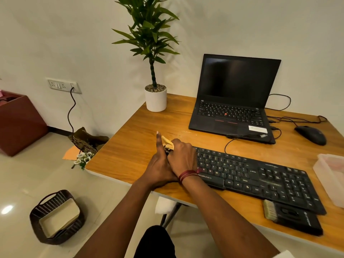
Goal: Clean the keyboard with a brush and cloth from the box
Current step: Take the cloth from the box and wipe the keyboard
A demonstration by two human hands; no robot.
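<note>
Both hands (171,161) closed on cloth (167,142) at keyboard's (260,179) left end

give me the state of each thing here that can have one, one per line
black laptop: lid open, screen dark
black corded keyboard: flat on desk, left end under the hands
yellow cloth: bunched in right hand
left hand: pressed beside the right, thumb up
black-handled brush: lying unheld on desk
clear plastic box: open, no lid
black mouse: untouched
</note>
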